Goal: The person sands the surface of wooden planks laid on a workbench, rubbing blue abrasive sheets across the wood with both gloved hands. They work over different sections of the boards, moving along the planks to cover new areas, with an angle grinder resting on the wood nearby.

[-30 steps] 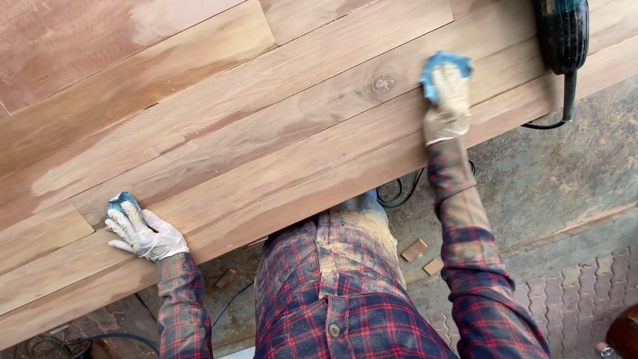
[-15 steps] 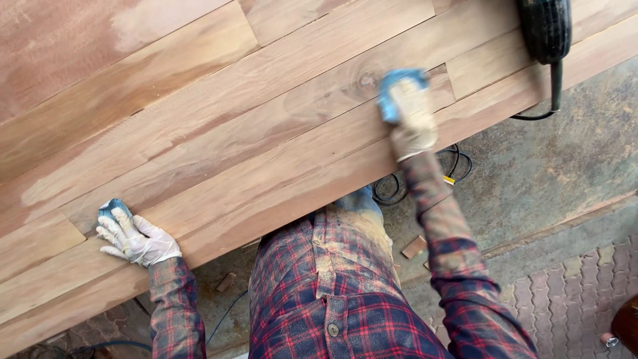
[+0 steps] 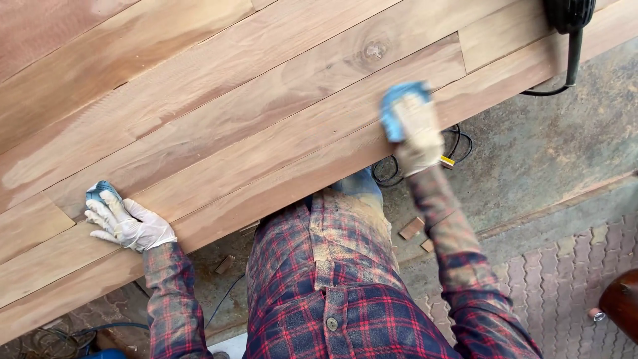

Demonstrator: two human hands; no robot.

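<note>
Two gloved hands lie on a broad wooden tabletop (image 3: 232, 126) made of long planks set side by side, its near edge running aslant from the lower left up to the upper right. The left hand (image 3: 126, 223) rests flat near the near edge toward the left end, its fingers spread over a small blue pad (image 3: 100, 193) that peeks out beyond the fingertips; whether it grips the pad or only presses on it I cannot tell. The right hand (image 3: 419, 129), blurred, sits close to the near edge toward the right, wrapped over a blue sanding block (image 3: 399, 106) that lies flat on the wood. The hands are well apart, with a plaid shirt (image 3: 332, 286) dusted pale at the chest between them, below the edge. A dark knot (image 3: 375, 50) marks a plank just beyond the right hand. At the far right corner a black power tool (image 3: 570, 10) sits on the top, its cord (image 3: 571, 66) dropping over the edge toward a coil of cable (image 3: 458, 143) on the concrete floor (image 3: 545, 146). Small wood offcuts (image 3: 412, 228) lie on that floor beside the shirt.
</note>
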